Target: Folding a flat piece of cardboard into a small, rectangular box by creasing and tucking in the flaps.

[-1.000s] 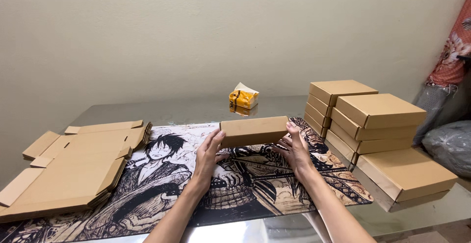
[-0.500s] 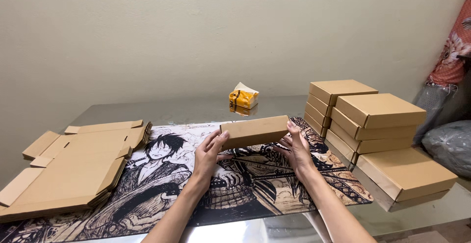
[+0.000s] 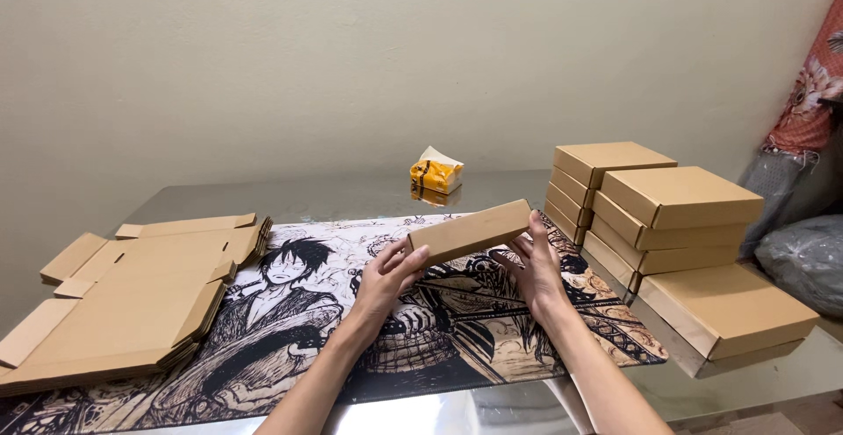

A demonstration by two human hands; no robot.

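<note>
A closed, flat brown cardboard box (image 3: 470, 232) is held up in the air between both hands, above the middle of a printed desk mat (image 3: 290, 330) with black-and-white cartoon artwork. The box is tilted, its right end raised higher than its left, with one long side wall turned towards the camera. The left hand (image 3: 386, 279) is placed at the lower left end of the box, its fingers (image 3: 411, 259) partly curled and pressed against the underside and the end wall. The right hand (image 3: 536, 264) is set at the right end, its fingers spread fairly wide and stretched upward along the end face, so that the box is clamped from both ends rather than enclosed. The mat is laid on a glossy, reflective table (image 3: 263, 196). On the left part of the mat, a stack of unfolded flat cardboard blanks (image 3: 132, 299) is seen. To the right, well apart from the held box, finished boxes of the same kind are piled in stacks (image 3: 667, 215), with a larger single one (image 3: 733, 308) nearest the table's edge. Behind the held box, near the wall, a small yellow and white packet (image 3: 435, 174) is seen on the table. At the far right, a grey plastic bag (image 3: 808, 259) and a red patterned cloth (image 3: 812, 84) are visible.
</note>
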